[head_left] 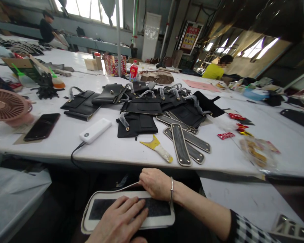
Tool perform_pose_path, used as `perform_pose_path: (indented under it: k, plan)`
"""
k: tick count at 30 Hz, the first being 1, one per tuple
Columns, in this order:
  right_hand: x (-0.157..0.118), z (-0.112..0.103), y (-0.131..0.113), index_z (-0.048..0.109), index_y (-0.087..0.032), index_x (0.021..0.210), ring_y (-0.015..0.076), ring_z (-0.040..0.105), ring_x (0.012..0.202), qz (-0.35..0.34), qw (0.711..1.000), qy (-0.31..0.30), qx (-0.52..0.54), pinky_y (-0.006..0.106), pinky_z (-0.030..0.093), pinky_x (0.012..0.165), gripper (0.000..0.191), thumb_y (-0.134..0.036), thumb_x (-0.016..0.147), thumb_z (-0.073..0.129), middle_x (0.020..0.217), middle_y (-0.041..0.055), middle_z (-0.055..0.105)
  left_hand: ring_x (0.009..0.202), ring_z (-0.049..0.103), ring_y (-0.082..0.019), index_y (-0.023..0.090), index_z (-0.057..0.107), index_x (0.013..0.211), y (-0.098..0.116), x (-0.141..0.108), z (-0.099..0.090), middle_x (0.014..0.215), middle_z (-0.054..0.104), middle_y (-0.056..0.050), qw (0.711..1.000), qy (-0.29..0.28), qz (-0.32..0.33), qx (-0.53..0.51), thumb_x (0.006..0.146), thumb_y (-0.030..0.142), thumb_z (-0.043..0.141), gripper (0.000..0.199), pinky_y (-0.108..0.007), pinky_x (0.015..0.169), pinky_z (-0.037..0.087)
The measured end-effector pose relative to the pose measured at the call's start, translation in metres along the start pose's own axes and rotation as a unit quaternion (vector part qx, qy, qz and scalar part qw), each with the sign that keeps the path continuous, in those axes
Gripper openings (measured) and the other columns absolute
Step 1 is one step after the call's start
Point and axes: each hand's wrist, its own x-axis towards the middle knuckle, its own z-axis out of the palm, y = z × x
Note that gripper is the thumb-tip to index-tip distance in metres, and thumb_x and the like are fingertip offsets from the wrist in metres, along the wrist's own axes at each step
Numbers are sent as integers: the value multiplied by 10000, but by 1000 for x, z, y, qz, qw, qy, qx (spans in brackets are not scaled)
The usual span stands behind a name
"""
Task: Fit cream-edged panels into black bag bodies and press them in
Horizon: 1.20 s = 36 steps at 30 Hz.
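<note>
On my lap lies a rounded rectangular panel [162, 221] with a pale border and a dark centre. My left hand [123, 217] rests flat on it, fingers stretched out. A thin pale strip [114, 189] runs around the panel's left end and along its far edge, standing off from it near the hand. My right hand [154, 184], with a bracelet at the wrist, pinches this strip above the panel's far edge. Just beyond, on the table, are a yellow and white forked tool [158, 148] and several dark strips with rivets [181, 145].
Black leather bags [138, 125] with wrapped handles are heaped on the white table [111, 145]. A white power bank [96, 130], a phone [42, 126] and a pink fan [8, 106] stand left. Snack packets [258, 152] lie right. Two people sit in the background.
</note>
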Motion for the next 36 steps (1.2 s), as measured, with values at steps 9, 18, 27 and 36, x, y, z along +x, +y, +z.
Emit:
perform_pose_path:
  k: [9,18,27,36]
  plan:
    - [-25,-15,25,542,-162,612,99,421,583,134,973,76,172,241,296,572,338,-358,887,566,573,-39,472,873,639,-222,307,531,1276,5,25,-1,981,673,-34,988,-139,-41,-56,822,560,606,525,-358,769,518]
    - [-108,67,34,561,-172,802,151,530,602,358,753,185,520,259,420,514,556,-722,745,505,662,11,568,1020,634,-270,275,505,1320,2,17,5,1136,672,-60,992,-124,8,-3,756,488,719,640,-438,875,524]
    - [-53,158,5,676,-139,871,284,652,831,224,469,210,828,418,498,735,835,-852,737,263,807,135,683,1106,605,-233,213,471,1360,5,33,9,1283,621,-73,995,-74,67,-19,793,457,689,654,-291,890,526]
    - [-47,166,7,682,-159,886,320,647,914,128,357,273,884,464,506,758,726,-819,632,519,899,136,696,857,661,-175,268,574,1240,1,55,15,1019,710,-14,989,-66,126,42,870,410,610,398,-227,722,530]
